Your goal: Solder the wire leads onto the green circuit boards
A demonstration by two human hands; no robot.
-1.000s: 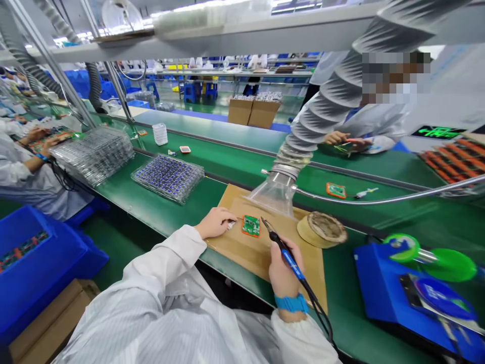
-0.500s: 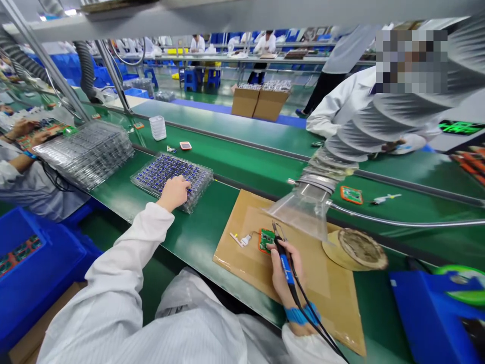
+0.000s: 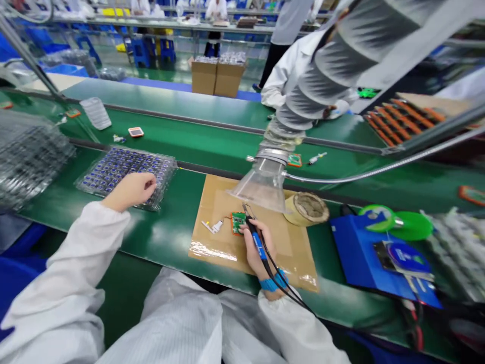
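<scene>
My right hand [image 3: 255,247] is closed around a blue-handled soldering iron [image 3: 254,235], its tip up near a small green circuit board [image 3: 238,222] on a cardboard mat [image 3: 295,253]. A fingertip of that hand rests at the board's edge. A small white wired part [image 3: 212,226] lies on the mat left of the board. My left hand [image 3: 131,189] reaches out to the left, fingers curled down onto a clear plastic tray of small blue parts [image 3: 113,169]. What the fingers pinch, if anything, is hidden.
A clear fume-extractor funnel [image 3: 261,187] on a ribbed hose hangs just above the board. A tape roll [image 3: 306,208] sits right of it, then a blue soldering station [image 3: 379,263]. Stacked clear trays [image 3: 26,162] stand far left. A person in white works across the green conveyor [image 3: 212,141].
My left hand left the board, reached left onto the tray of blue parts and now stays there. My right hand slid forward to touch the board. The view swung right and down.
</scene>
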